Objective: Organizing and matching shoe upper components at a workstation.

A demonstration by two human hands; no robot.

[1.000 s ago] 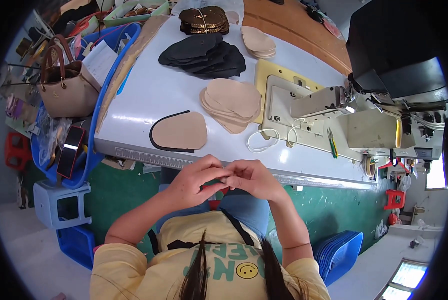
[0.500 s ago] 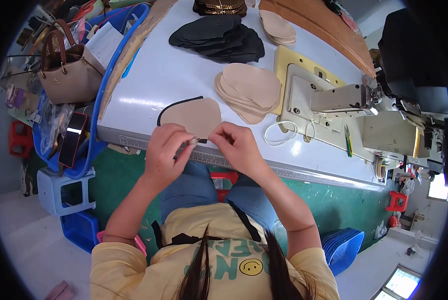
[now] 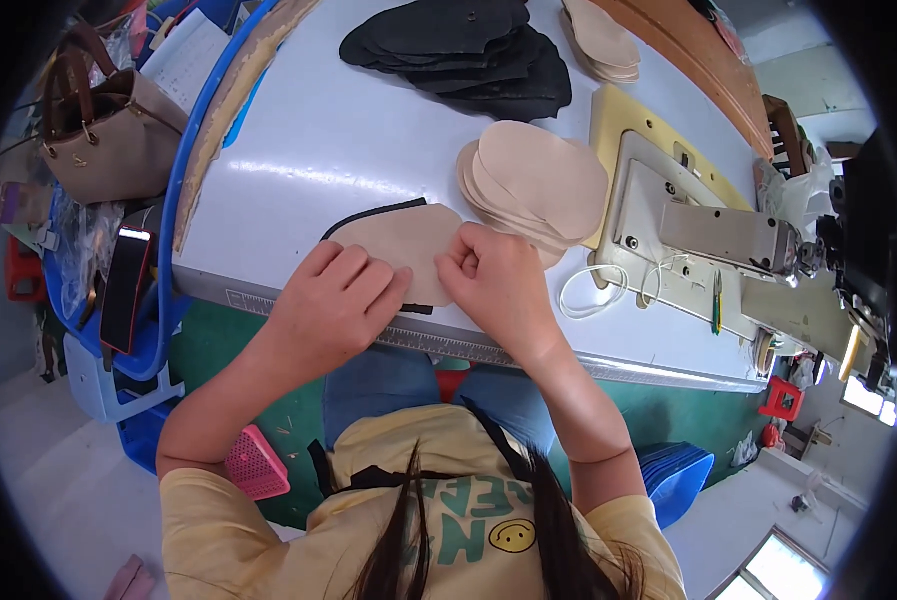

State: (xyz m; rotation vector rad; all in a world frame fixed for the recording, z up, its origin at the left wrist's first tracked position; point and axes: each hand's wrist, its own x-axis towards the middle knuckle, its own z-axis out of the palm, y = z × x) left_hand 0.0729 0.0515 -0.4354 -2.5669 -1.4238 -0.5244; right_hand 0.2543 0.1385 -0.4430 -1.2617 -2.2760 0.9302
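A beige rounded panel [image 3: 401,233] lies at the table's near edge, with a black layer showing under its far-left and near edges. Curled over the panel's near-left part is my left hand [image 3: 336,303], fingertips down on the beige surface. My right hand [image 3: 503,285] has its fingers drawn together at the panel's right end. Whatever either hand may pinch is hidden by the fingers. Just beyond my right hand rests a stack of beige panels [image 3: 543,175]. A pile of black panels [image 3: 458,50] sits farther back.
On the right stands a sewing machine [image 3: 723,235], with a white cord loop [image 3: 593,290] and green-handled snips [image 3: 716,300] nearby. More beige panels [image 3: 603,42] lie at the back. A metal ruler [image 3: 458,345] runs along the front edge. A handbag [image 3: 118,135] and phone [image 3: 126,290] are at left.
My hands have shifted from pinching something small and shiny at the near edge onto the panel itself. My left hand has turned knuckles-up. The view has moved closer to the table.
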